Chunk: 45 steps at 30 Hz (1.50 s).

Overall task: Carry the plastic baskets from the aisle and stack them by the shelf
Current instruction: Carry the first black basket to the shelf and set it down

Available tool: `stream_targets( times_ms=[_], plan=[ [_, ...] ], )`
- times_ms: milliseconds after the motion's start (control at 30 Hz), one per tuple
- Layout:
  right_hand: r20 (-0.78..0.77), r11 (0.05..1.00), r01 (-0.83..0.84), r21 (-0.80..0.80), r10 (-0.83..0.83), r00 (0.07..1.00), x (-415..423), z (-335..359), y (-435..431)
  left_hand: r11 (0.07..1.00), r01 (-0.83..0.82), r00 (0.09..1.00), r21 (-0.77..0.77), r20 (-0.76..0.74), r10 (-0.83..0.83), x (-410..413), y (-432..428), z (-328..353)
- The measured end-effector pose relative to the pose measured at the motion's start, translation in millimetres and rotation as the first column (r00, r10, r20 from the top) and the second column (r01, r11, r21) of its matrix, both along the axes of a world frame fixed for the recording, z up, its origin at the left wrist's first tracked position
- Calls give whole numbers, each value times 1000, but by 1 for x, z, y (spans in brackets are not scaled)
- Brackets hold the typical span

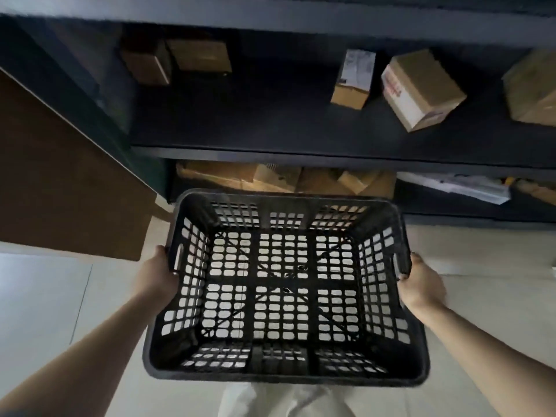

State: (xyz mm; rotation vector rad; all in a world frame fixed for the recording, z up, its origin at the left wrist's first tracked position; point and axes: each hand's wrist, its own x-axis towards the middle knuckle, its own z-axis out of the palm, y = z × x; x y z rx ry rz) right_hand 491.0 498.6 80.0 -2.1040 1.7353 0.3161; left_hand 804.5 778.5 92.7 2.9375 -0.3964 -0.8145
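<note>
Presently held: one black plastic basket [285,284], rectangular, lattice walls and lattice floor, empty, carried level above the pale tiled floor [45,296] in front of a dark shelf [270,152].
Left hand [156,278]: clasped on the basket's left rim beside the slotted handle, fingers wrapped out of sight beneath the edge.
Right hand [421,284]: clasped on the right rim at the matching handle, thumb side up.
Both forearms bare, reaching forward from the lower corners; light trousers [285,398] visible beneath the basket's near wall.
On the middle shelf board: two brown cartons [177,60] at back left, in shadow; one narrow upright carton with a white label [353,78]; one tilted carton with red print [421,88]; one larger carton [532,88] cut by the right edge.
On the lowest level, behind the basket's far rim: flattened cardboard [270,176] and white packets [460,186], details unclear.
At left: brown panel [60,176], leaning toward the shelf's end.
</note>
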Motion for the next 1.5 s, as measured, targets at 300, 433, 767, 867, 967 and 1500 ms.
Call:
stream_targets(
  times_ms=[300,433,767,867,967,1500],
  plan=[
    [17,996,88,29,-89,996,31,-128,-4,999,-20,1000,-45,19,21,24,-26,-119],
    [6,996,85,29,-85,996,36,-169,-11,997,-43,999,-60,2,43,28,-36,-171],
    [8,997,70,30,-71,997,42,-220,-23,997,-77,997,-20,-19,77,28,-36,-240],
    [0,998,61,17,-61,998,41,-226,-20,997,-83,996,-7,-18,83,28,-30,-247],
    [-11,996,79,30,-79,997,38,-227,-16,997,-71,997,-7,-20,71,28,-27,-248],
    [157,981,-191,39,183,970,79,-68,-1,934,355,934,-40,56,-352,-27,-98,-83]
  ],
)
